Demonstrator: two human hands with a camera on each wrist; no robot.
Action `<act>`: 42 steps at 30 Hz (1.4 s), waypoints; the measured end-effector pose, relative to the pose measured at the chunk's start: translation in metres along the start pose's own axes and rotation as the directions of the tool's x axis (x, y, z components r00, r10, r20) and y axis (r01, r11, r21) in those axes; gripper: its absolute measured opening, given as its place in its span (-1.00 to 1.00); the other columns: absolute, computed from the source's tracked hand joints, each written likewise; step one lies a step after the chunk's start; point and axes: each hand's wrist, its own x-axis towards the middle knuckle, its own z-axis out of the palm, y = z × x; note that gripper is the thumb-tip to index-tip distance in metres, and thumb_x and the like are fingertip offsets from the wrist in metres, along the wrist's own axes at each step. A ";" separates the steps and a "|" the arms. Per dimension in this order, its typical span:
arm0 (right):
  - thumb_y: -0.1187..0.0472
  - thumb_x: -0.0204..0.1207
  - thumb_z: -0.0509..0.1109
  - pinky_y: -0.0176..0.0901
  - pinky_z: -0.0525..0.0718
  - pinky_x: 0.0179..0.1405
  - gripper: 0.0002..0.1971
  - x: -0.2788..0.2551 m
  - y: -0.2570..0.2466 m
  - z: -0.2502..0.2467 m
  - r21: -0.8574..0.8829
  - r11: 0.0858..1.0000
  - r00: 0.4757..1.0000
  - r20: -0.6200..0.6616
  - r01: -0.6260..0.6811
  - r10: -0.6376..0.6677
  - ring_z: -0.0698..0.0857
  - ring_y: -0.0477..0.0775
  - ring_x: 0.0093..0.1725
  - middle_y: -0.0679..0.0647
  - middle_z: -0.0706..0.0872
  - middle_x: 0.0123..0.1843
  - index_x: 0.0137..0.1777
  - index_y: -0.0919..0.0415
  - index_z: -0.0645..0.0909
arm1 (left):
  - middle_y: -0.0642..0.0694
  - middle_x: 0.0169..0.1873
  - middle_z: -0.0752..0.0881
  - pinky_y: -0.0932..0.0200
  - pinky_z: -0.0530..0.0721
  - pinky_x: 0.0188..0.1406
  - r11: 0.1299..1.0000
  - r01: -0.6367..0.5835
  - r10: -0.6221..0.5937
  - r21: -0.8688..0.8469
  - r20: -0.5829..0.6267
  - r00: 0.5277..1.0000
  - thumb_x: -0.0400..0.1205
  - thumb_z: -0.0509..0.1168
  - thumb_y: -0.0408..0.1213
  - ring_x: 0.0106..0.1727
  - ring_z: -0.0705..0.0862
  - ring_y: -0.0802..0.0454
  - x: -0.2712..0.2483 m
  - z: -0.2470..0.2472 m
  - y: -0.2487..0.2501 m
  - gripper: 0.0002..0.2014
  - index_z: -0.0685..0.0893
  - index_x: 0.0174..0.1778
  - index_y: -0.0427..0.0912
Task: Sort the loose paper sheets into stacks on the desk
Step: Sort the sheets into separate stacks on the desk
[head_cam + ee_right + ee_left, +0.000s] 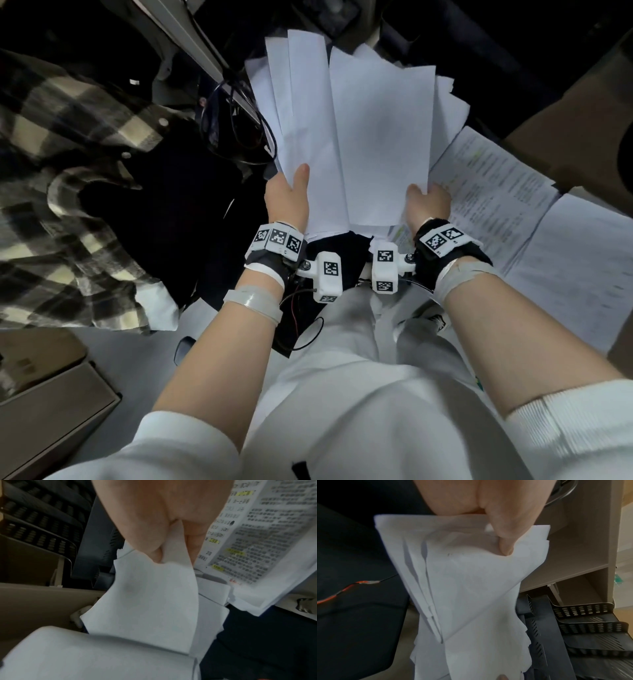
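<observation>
A fanned bundle of blank white paper sheets [359,126] is held up in front of me by both hands. My left hand [291,192] grips its lower left edge, thumb on top; in the left wrist view the left hand [496,520] pinches the sheets [471,588]. My right hand [426,202] pinches the lower right corner of the bundle, and in the right wrist view the right hand [163,527] has a sheet [150,601] between thumb and fingers. Printed pages with yellow highlights [493,192] lie to the right on the desk.
A checked shirt [68,192] lies at the left. Black cables [236,123] sit left of the bundle. Black mesh paper trays [590,628] stand beyond the sheets beside a beige shelf unit [573,547]. Another white sheet [582,267] lies at the far right. A cardboard box [51,411] is at lower left.
</observation>
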 end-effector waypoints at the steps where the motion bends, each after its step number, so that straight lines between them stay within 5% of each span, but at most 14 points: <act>1: 0.16 0.59 0.20 -0.23 0.42 0.05 -0.80 -0.001 -0.001 0.004 0.007 1.000 0.999 0.040 0.003 -0.003 0.51 0.07 -0.02 0.05 0.58 0.03 0.10 0.25 0.53 | 0.00 0.03 0.78 0.08 0.70 0.21 1.000 -0.007 0.007 0.003 -0.012 1.000 0.71 0.31 -0.14 0.12 0.76 0.02 0.001 -0.002 0.000 -0.72 0.72 0.25 -0.20; 6: 0.37 0.63 0.13 -0.20 0.60 -0.06 -0.67 -0.010 -0.015 0.015 0.166 0.985 0.983 0.185 -0.035 0.003 0.65 0.12 -0.03 0.13 0.64 0.17 0.36 0.29 0.50 | -0.01 -0.11 0.79 0.14 0.72 0.02 0.999 -0.041 0.041 0.033 -0.018 0.999 0.68 0.37 -0.13 -0.03 0.77 0.05 -0.002 -0.003 0.004 -0.74 0.76 0.09 -0.27; 8: 0.25 0.67 0.22 -0.04 0.62 0.25 -0.53 -0.013 -0.019 0.013 0.154 0.986 0.966 0.259 -0.057 0.015 0.63 0.15 0.23 0.16 0.53 0.43 0.57 0.25 0.30 | -0.05 -0.07 0.82 0.07 0.77 0.08 0.999 -0.044 0.044 0.008 -0.002 0.999 0.64 0.41 -0.12 0.00 0.80 0.04 -0.004 -0.001 0.007 -0.75 0.77 0.07 -0.23; 11: 0.08 0.61 0.40 0.04 0.30 0.61 -0.19 -0.026 -0.020 0.000 0.080 0.995 0.961 0.267 0.052 -0.072 0.30 0.12 0.64 0.16 0.22 0.71 0.73 0.18 0.00 | -0.07 -0.07 0.83 0.04 0.79 0.08 0.999 -0.031 0.031 0.011 0.006 1.000 0.55 0.49 -0.08 -0.02 0.81 0.04 -0.012 0.006 0.012 -0.70 0.78 0.03 -0.24; 16: 0.25 0.58 0.48 -0.17 0.67 0.19 -0.49 -0.050 -0.029 -0.014 0.246 0.953 0.893 0.367 0.178 -0.261 0.67 -0.14 0.28 0.03 0.69 0.34 0.51 0.20 0.49 | 0.10 -0.37 0.81 0.27 0.74 -0.21 0.999 -0.032 0.032 0.007 0.050 0.998 0.33 0.66 -0.21 -0.29 0.78 0.27 -0.026 0.024 0.021 -0.82 0.80 -0.27 -0.08; 19: 0.28 0.59 0.45 -0.22 0.70 0.22 -0.56 -0.054 -0.030 -0.019 0.253 0.938 0.875 0.364 0.237 -0.319 0.72 -0.10 0.23 0.04 0.74 0.29 0.46 0.22 0.53 | 0.18 -0.39 0.78 0.26 0.75 -0.18 0.999 -0.038 0.035 0.022 0.090 0.995 0.31 0.69 -0.09 -0.26 0.78 0.26 -0.033 0.033 0.030 -0.77 0.74 -0.35 0.03; 24: 0.33 0.67 0.28 -0.13 0.72 0.24 -0.66 -0.048 -0.028 -0.024 0.288 0.942 0.919 0.296 0.174 -0.260 0.76 0.04 0.20 0.08 0.76 0.24 0.43 0.26 0.56 | 0.10 -0.14 0.75 0.29 0.60 -0.03 0.999 0.004 0.003 -0.052 0.128 0.992 0.70 0.35 -0.08 -0.09 0.71 0.18 -0.041 0.037 0.041 -0.91 0.70 -0.01 0.02; 28: -0.03 0.69 0.26 -0.05 0.66 0.24 -0.59 -0.037 -0.033 -0.032 0.254 0.966 0.960 0.257 0.044 -0.111 0.72 0.04 0.16 0.15 0.75 0.27 0.39 0.19 0.61 | -0.05 -0.03 0.80 0.16 0.69 0.10 1.000 -0.012 0.013 -0.015 0.129 0.992 0.73 0.30 -0.06 0.04 0.76 0.02 -0.038 0.034 0.038 -0.71 0.77 0.13 -0.20; 32: -0.46 0.36 0.39 -0.01 0.63 0.32 -0.24 -0.028 -0.036 -0.037 0.314 0.941 0.951 0.310 -0.125 0.023 0.74 0.03 0.19 -0.04 0.76 0.20 0.30 0.16 0.70 | -0.08 -0.10 0.81 0.13 0.74 0.02 0.998 -0.010 0.003 0.057 0.122 0.993 0.67 0.39 -0.13 -0.06 0.78 0.02 -0.028 0.028 0.031 -0.74 0.76 0.06 -0.28; 33: -0.43 0.37 0.41 -0.04 0.61 0.28 -0.24 -0.026 -0.033 -0.036 0.278 0.956 0.961 0.276 -0.097 0.018 0.72 0.04 0.16 -0.06 0.74 0.17 0.27 0.23 0.70 | -0.09 -0.11 0.81 0.12 0.75 0.02 0.997 -0.011 0.002 0.076 0.118 0.993 0.65 0.41 -0.14 -0.06 0.78 0.02 -0.025 0.026 0.029 -0.75 0.75 0.02 -0.29; 34: -0.31 0.42 0.43 -0.06 0.64 0.18 -0.35 -0.022 -0.029 -0.034 0.244 0.969 0.970 0.241 -0.038 -0.022 0.57 0.15 0.39 -0.02 0.76 0.10 0.19 0.29 0.72 | -0.11 -0.11 0.81 0.09 0.76 0.04 0.995 -0.013 0.002 0.095 0.117 0.993 0.63 0.42 -0.14 -0.05 0.79 0.00 -0.021 0.023 0.027 -0.76 0.75 -0.01 -0.28; 35: -0.15 0.49 0.44 -0.11 0.66 0.00 -0.58 -0.019 -0.025 -0.033 0.211 0.977 0.975 0.206 0.037 -0.082 0.50 -0.04 -0.19 -0.01 0.78 -0.04 0.00 0.26 0.74 | -0.11 -0.11 0.81 0.08 0.76 0.05 0.994 -0.006 -0.008 0.113 0.119 0.993 0.61 0.43 -0.14 -0.04 0.79 -0.03 -0.017 0.020 0.026 -0.76 0.74 -0.03 -0.27; 36: 0.02 0.52 0.42 -0.12 0.70 -0.11 -0.70 -0.018 -0.022 -0.032 0.188 0.976 0.975 0.175 0.106 -0.139 0.79 0.13 -0.10 0.04 0.83 -0.09 -0.08 0.29 0.75 | -0.10 -0.14 0.80 0.09 0.75 0.03 0.991 -0.001 -0.014 0.130 0.118 0.993 0.61 0.44 -0.13 -0.04 0.79 -0.04 -0.015 0.017 0.025 -0.77 0.73 -0.06 -0.26; 42: 0.15 0.55 0.41 -0.27 0.65 -0.32 -0.82 -0.011 -0.008 -0.023 0.081 0.981 0.980 0.075 0.178 -0.184 0.73 -0.07 -0.36 -0.02 0.82 -0.26 -0.22 0.19 0.77 | -0.02 -0.38 0.68 0.15 0.70 -0.19 0.988 0.021 -0.032 0.156 0.069 0.997 0.59 0.46 -0.12 -0.31 0.70 0.02 -0.006 0.005 0.014 -0.72 0.62 -0.34 -0.18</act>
